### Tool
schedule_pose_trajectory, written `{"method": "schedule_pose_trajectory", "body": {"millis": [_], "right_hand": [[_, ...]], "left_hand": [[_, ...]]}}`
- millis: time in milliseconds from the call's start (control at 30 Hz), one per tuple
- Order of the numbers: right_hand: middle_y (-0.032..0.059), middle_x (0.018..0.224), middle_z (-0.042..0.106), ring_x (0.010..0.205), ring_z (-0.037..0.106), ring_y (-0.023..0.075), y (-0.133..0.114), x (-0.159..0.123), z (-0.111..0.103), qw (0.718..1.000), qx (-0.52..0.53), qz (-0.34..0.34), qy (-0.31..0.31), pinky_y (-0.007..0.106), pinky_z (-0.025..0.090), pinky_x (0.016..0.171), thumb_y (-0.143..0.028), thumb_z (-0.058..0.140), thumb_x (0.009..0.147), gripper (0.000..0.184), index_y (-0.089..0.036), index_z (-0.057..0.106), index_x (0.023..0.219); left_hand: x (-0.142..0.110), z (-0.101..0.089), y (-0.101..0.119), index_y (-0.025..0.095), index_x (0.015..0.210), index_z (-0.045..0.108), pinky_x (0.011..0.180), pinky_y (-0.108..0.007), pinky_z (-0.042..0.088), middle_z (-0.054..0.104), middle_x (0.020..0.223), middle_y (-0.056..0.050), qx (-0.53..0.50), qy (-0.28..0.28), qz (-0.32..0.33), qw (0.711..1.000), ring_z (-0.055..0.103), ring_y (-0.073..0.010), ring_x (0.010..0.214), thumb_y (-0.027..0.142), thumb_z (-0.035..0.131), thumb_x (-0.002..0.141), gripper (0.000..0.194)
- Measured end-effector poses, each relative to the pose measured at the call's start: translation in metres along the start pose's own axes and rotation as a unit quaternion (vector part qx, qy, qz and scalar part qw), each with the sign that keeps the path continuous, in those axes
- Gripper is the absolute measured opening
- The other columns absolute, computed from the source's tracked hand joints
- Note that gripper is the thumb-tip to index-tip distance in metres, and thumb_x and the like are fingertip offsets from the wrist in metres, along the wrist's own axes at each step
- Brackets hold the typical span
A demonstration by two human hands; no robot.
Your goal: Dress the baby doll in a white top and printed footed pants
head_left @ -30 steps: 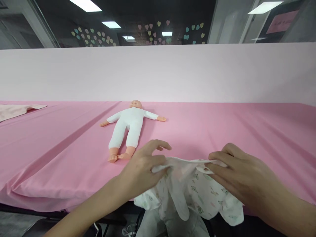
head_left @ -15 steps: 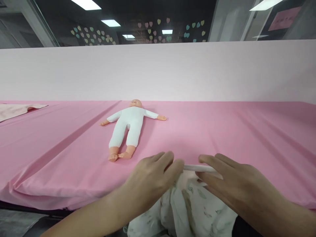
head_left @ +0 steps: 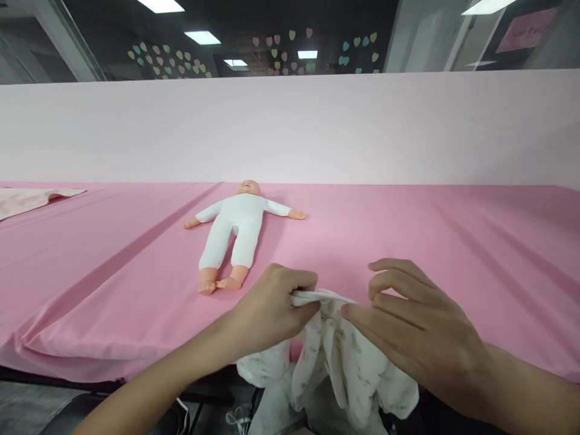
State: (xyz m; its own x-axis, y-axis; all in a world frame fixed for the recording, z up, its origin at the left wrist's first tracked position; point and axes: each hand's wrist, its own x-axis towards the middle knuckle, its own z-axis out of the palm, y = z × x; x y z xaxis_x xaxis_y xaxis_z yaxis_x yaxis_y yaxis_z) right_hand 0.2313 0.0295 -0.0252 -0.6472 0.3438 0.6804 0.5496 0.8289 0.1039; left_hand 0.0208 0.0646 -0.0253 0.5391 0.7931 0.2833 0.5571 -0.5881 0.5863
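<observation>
My left hand [head_left: 290, 302] is closed on the white edge band of a baby garment [head_left: 357, 368], pinching it between thumb and fingers. The cloth is thin and white with a small leaf print, and it hangs in folds below my hands at the bed's near edge. My right hand [head_left: 408, 308] has its fingers spread and lightly bent above the cloth, with the thumb tip against the band's right end. Beyond my left hand a baby doll [head_left: 240, 220] lies on its back, arms out, in a white body suit with bare hands and feet.
A pink sheet [head_left: 385, 229] covers the padded surface, with creases at left and right. A pale pink cloth [head_left: 27, 202] lies at the far left. Behind stands a low white wall [head_left: 290, 127] under dark glass. A dark seat [head_left: 113, 417] shows below at left.
My left hand has moved slightly left and up with the band. My right hand's fingers have lifted and spread away from the band. The garment now hangs more gathered.
</observation>
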Motion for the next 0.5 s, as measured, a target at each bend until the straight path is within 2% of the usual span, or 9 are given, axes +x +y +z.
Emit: {"method": "schedule_pose_trajectory", "body": {"millis": [67,167,267,333,367,433,500], "right_hand": [[-0.0048,0.056,0.050,0.051,0.041,0.0097,0.001,0.001,0.009,0.996,0.030,0.078,-0.013,0.025,0.032,0.051,-0.008,0.050,0.087,0.014,-0.018,0.052,0.078],[-0.0099,0.052,0.044,0.040,0.033,0.0061,-0.001,0.004,0.030,0.973,0.082,0.215,-0.023,0.021,0.025,0.041,-0.011,0.053,0.084,0.013,-0.020,0.046,0.080],[-0.0089,0.059,0.050,0.045,0.042,0.0055,-0.010,0.008,0.049,0.947,0.153,0.283,-0.003,0.017,0.030,0.042,-0.007,0.050,0.081,0.015,-0.021,0.044,0.080],[-0.0059,0.072,0.059,0.058,0.053,0.0065,-0.018,0.009,0.056,0.928,0.216,0.301,0.023,0.016,0.039,0.051,-0.007,0.046,0.083,0.014,-0.021,0.047,0.087],[-0.0042,0.079,0.061,0.065,0.057,0.0073,-0.021,0.009,0.057,0.917,0.251,0.309,0.031,0.016,0.043,0.057,-0.009,0.045,0.086,0.014,-0.022,0.049,0.092],[-0.0010,0.090,0.063,0.075,0.060,0.0090,-0.026,0.008,0.056,0.894,0.310,0.321,0.031,0.018,0.049,0.064,-0.017,0.044,0.091,0.014,-0.023,0.050,0.103],[0.0024,0.099,0.062,0.082,0.061,0.0117,-0.029,0.005,0.053,0.884,0.329,0.332,0.016,0.021,0.052,0.067,-0.025,0.050,0.091,0.023,-0.023,0.048,0.114]], "left_hand": [[0.003,0.002,-0.001,0.018,0.055,0.028,0.042,-0.019,0.017,0.027,0.048,0.009,-0.117,-0.016,-0.073,0.990,0.022,-0.0051,0.045,0.008,0.050,0.071,0.029],[0.005,0.019,-0.003,0.018,0.062,0.036,0.046,-0.017,0.023,0.036,0.054,0.008,-0.291,0.030,-0.143,0.946,0.030,-0.0049,0.050,0.009,0.053,0.069,0.020],[0.002,0.042,-0.001,0.018,0.072,0.045,0.052,-0.017,0.033,0.046,0.062,0.006,-0.461,0.061,-0.223,0.857,0.043,-0.0068,0.057,0.010,0.052,0.069,0.010],[-0.003,0.049,0.004,0.019,0.080,0.048,0.054,-0.019,0.038,0.049,0.066,0.004,-0.536,0.057,-0.274,0.797,0.047,-0.0082,0.058,0.013,0.051,0.070,0.011],[-0.006,0.050,0.006,0.020,0.084,0.048,0.054,-0.020,0.040,0.050,0.067,0.004,-0.558,0.049,-0.290,0.776,0.048,-0.0086,0.057,0.015,0.050,0.072,0.013],[-0.013,0.047,0.010,0.021,0.093,0.049,0.054,-0.021,0.042,0.052,0.070,0.003,-0.580,0.043,-0.298,0.757,0.050,-0.0097,0.058,0.021,0.049,0.076,0.017],[-0.021,0.042,0.011,0.023,0.108,0.048,0.055,-0.023,0.045,0.057,0.077,0.000,-0.582,0.064,-0.272,0.764,0.054,-0.0115,0.061,0.027,0.047,0.082,0.026]]}}
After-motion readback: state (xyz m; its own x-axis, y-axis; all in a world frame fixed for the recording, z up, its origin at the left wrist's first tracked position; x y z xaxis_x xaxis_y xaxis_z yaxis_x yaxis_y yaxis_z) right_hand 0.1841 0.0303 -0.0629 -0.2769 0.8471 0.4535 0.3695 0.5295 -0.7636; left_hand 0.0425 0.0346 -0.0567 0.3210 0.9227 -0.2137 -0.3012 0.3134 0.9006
